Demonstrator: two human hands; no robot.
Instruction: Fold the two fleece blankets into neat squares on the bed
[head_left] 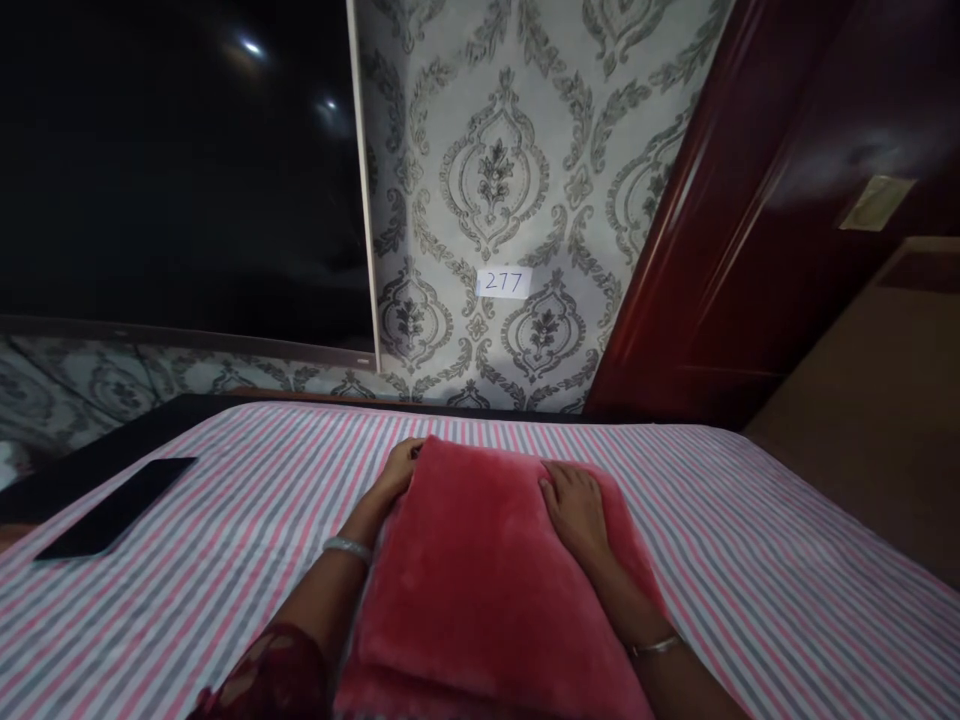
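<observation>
Left hand (399,468) curled, right hand (576,508) flat, palm down, arms outstretched

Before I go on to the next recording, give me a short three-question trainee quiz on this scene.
1. True or false: both hands touch the red pillow.
2. What lies on the striped sheet far to the left? A) a dark flat phone-like slab B) a cup C) a book
3. What number is on the white label on the wall?

Key
1. True: the left hand is at the pillow's upper left edge, and the right hand lies flat on top.
2. A: the dark slab.
3. 277.
</observation>
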